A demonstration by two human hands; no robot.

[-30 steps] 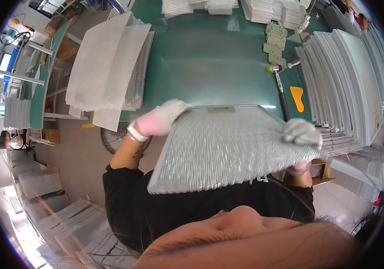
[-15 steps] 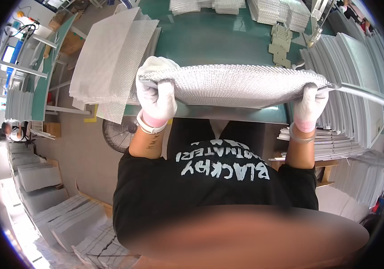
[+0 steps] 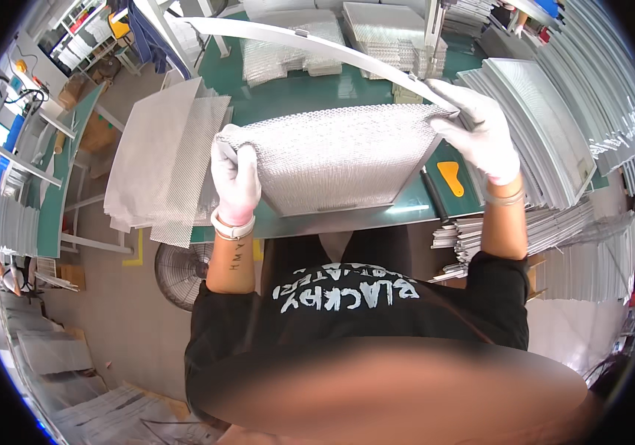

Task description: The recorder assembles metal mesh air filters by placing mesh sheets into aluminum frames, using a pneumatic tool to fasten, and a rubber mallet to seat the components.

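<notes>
A silvery metal mesh panel [image 3: 347, 159] stands on edge, tilted, above the near side of the green table. My gloved left hand [image 3: 236, 178] is closed on its upper left corner, thumb on the near face. At the upper right corner, my gloved right hand [image 3: 481, 130] pinches the panel's edge together with one end of a long white frame strip [image 3: 273, 31]. From there the strip arches up and away to the far left, over the table. Small dark clips show along it. My right fingers partly hide where strip and panel meet.
Mesh sheets [image 3: 150, 156] are stacked left on the green table [image 3: 288, 93]. Bubble-wrapped stacks [image 3: 295, 48] stand at the back, framed panels [image 3: 540, 126] at right. A yellow scraper [image 3: 450, 179] lies beside a dark-handled tool [image 3: 436, 196]. A floor fan [image 3: 180, 274] is below.
The strip has swung from pointing right to arching over the table toward the far left. The panel has tipped more upright, and my right hand has moved inward and up.
</notes>
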